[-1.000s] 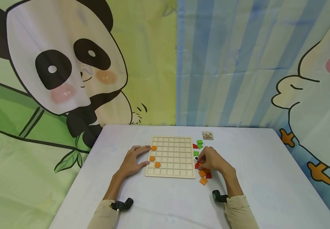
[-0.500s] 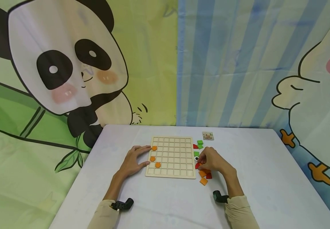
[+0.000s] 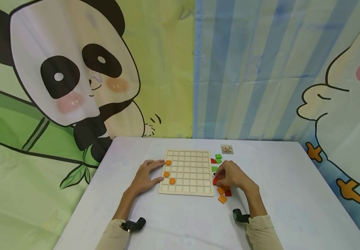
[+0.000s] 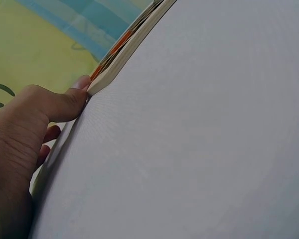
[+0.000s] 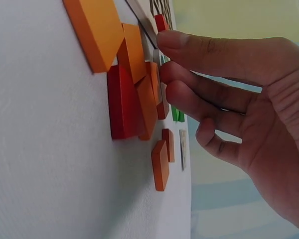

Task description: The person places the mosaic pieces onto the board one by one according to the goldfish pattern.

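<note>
A pale wooden grid board (image 3: 187,194) lies on the white table, with several orange round pieces (image 3: 172,181) in its left cells. My left hand (image 3: 143,176) rests with spread fingers at the board's left edge; in the left wrist view its thumb (image 4: 72,102) touches the board's rim (image 4: 127,55). My right hand (image 3: 232,174) is over the loose pieces at the board's right side, thumb and forefinger bent down. A red piece (image 3: 215,181) shows at its fingertips, beside a partly covered white-and-black round piece (image 3: 213,174). I cannot tell whether the fingers pinch a piece.
Green pieces (image 3: 218,156) and another red piece (image 3: 213,161) lie farther up along the board's right edge. Nearer me are orange squares (image 3: 222,199) and a dark red piece (image 3: 228,193). A small patterned card (image 3: 227,149) lies at the back. Cartoon-printed curtains (image 3: 164,69) hang behind the table.
</note>
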Demonstrator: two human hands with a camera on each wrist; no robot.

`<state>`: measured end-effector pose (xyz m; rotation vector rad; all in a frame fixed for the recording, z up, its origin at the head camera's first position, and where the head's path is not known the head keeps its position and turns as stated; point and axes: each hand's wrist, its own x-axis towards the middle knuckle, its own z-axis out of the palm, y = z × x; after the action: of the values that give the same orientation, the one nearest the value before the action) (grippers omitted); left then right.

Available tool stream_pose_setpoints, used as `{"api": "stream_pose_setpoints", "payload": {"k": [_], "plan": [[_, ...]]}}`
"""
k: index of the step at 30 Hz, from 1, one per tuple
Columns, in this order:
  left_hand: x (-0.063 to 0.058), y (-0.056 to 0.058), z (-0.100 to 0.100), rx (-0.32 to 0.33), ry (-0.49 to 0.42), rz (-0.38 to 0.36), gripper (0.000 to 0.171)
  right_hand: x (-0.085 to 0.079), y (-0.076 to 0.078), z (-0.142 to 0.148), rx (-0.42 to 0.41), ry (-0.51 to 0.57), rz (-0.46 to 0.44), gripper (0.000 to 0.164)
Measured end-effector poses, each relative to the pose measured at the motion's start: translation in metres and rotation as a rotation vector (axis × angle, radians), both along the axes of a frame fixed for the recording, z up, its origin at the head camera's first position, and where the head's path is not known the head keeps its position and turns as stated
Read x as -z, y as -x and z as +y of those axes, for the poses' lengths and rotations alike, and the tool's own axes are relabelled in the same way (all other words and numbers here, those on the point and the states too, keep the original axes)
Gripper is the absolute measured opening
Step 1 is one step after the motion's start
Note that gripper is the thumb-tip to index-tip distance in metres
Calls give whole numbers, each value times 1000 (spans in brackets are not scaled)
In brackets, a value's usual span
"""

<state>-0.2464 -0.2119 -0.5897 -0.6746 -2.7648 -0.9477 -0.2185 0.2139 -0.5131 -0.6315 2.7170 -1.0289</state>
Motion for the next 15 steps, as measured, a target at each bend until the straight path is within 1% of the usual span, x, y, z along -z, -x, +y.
{"api": "stream_pose_setpoints", "payload": {"k": [2, 8, 12, 15], "plan": [[1, -1, 0, -3, -1, -4, 69, -1, 0, -2, -15, 25, -14, 18], [4, -1, -2, -13, 13, -15, 68, -3, 2, -17, -82, 73, -6, 18], [2, 1, -1, -12, 18, -10, 68, -5, 7, -30, -96, 87, -2, 19], [1, -1, -1, -11, 5, -18, 68, -7, 9, -41, -117, 92, 4, 19]]}}
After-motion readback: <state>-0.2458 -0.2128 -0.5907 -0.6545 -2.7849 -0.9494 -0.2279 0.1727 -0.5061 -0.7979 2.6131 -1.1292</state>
